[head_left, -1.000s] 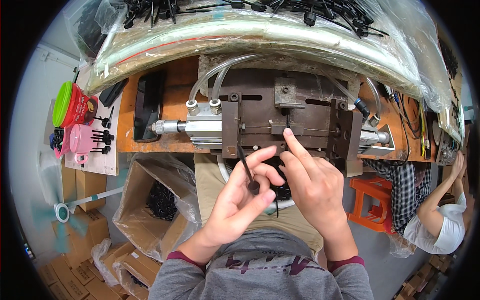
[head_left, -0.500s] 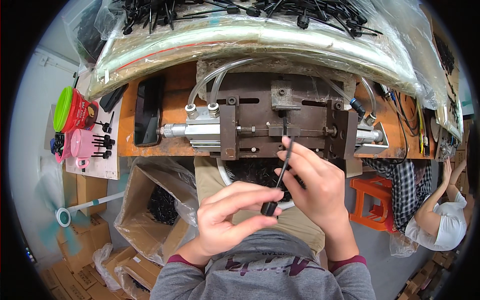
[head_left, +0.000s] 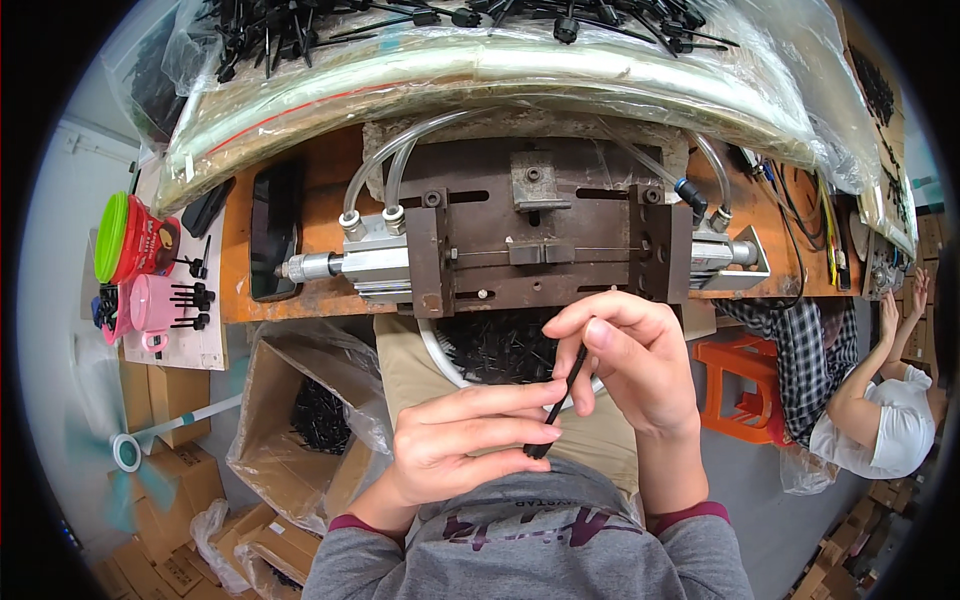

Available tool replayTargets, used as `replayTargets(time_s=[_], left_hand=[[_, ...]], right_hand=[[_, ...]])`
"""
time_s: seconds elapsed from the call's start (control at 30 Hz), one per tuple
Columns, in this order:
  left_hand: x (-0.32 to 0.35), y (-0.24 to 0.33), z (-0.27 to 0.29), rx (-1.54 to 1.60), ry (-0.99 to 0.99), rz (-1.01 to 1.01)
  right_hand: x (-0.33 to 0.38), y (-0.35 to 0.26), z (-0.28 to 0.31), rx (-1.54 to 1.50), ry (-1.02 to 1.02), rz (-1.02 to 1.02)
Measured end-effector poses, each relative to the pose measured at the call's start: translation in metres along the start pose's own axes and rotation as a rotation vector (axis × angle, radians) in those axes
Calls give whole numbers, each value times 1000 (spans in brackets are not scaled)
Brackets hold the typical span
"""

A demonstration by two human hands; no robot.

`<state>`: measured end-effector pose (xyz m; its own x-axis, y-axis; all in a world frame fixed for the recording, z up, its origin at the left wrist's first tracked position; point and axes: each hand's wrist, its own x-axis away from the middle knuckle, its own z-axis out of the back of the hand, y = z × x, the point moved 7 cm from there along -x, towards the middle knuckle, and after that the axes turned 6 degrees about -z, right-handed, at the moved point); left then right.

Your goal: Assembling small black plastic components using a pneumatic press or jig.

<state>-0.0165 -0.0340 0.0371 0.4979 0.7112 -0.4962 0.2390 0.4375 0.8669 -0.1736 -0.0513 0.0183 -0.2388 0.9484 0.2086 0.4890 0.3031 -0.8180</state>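
A thin black plastic rod [head_left: 567, 391] slants between my hands, in front of my lap. My left hand [head_left: 478, 438] is closed on its lower end, fingers laid along it, and the thicker dark end shows only partly below the fingertips. Up at the other end, the thumb and fingers of my right hand [head_left: 640, 360] close around the rod's tip. Beyond the hands stands a brown metal clamping fixture [head_left: 490, 280], with a small block [head_left: 541, 253] at its centre. Nothing black sits in that block.
Air cylinders [head_left: 375, 268] with clear hoses flank the fixture. Black knobbed rods [head_left: 290, 35] pile on plastic film behind it. A phone [head_left: 275, 230], pink cup [head_left: 152, 300] and red tub [head_left: 150, 240] stand left. An orange stool [head_left: 735, 390] and another person [head_left: 870, 430] are right.
The rod has come away from the fixture toward my body, and its knobbed end is now mostly hidden. My right hand has moved lower and its fingers have curled. The view has shifted slightly.
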Motion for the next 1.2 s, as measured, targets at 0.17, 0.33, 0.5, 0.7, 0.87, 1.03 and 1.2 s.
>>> replayTargets(time_s=[0.17, 0.33, 0.5, 0.7, 0.87, 1.03, 1.2], left_hand=[[-6, 10, -6, -196, -3, -55], [-3, 6, -5, -235, 1, -73], [-2, 4, -6, -179, -8, -68], [-4, 8, -7, -199, -34, -110], [1, 12, -10, -36, -63, -72], [-5, 12, -12, -127, -59, -68], [-5, 9, -12, -159, -63, -83]], right_hand=[[4, -5, 3, 166, 92, 78], [5, -5, 4, 24, 95, 43], [7, -4, 10, 43, 113, 70], [16, -11, 12, 172, 281, 221], [20, -22, 30, 126, 378, 320], [17, -9, 10, 166, 301, 219], [18, -8, 9, 109, 296, 226]])
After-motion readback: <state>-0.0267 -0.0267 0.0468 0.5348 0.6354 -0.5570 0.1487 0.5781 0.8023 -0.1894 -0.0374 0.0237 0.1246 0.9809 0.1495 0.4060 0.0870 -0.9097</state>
